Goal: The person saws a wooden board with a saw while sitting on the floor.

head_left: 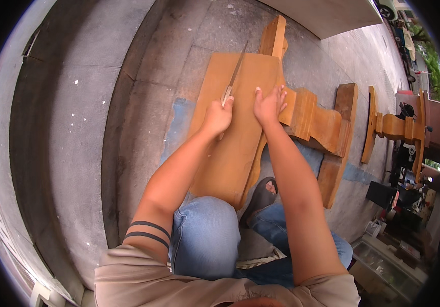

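Note:
My left hand (218,117) is closed around the handle of a long thin blade tool (235,74) whose metal blade lies flat on a wide orange-brown wooden board (230,153). My right hand (269,104) rests flat on the board's right part, fingers spread, holding nothing. The board belongs to a carved wooden pedestal piece (312,120) lying on the concrete ground (148,102). My knees in blue jeans are just below the board, and one sandalled foot (262,197) shows beside it.
A second carved wooden pedestal (391,125) lies further right. A pale slab (327,15) sits at the top. Boxes, a dark case and clutter (394,240) fill the lower right. A wide dark strip (30,153) runs along the ground on the left.

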`<state>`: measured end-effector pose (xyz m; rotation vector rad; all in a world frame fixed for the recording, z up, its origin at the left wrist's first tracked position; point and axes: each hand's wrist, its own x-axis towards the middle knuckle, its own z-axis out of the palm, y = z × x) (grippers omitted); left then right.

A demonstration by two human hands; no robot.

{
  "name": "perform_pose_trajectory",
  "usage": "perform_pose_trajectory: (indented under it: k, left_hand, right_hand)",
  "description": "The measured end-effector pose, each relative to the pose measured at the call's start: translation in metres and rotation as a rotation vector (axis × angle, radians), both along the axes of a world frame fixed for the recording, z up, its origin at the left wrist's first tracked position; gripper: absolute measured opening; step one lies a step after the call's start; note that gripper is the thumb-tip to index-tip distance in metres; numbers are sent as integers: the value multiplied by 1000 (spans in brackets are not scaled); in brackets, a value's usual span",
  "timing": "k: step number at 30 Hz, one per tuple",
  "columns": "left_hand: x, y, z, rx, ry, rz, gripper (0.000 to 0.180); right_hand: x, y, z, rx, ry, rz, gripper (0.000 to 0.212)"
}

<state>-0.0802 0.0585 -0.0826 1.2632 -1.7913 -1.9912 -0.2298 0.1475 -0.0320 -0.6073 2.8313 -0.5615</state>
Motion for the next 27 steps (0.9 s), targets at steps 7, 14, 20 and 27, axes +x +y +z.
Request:
perform_pose_trajectory:
  k: [7, 14, 20, 27]
  left_hand:
    - [-3, 3, 31, 314, 50, 48, 41]
    - [14, -10, 21, 305, -18, 32, 45]
    - [23, 4, 10, 110, -9, 36, 43]
    - [51, 41, -1, -42, 229, -39, 70]
  right_hand:
    - [-28, 12, 27, 236, -138, 131, 83]
    - [-76, 135, 78, -133, 241, 513, 73]
    - [-62, 271, 27, -102, 232, 170, 115]
    - [-89, 269, -48, -88, 505, 165, 143]
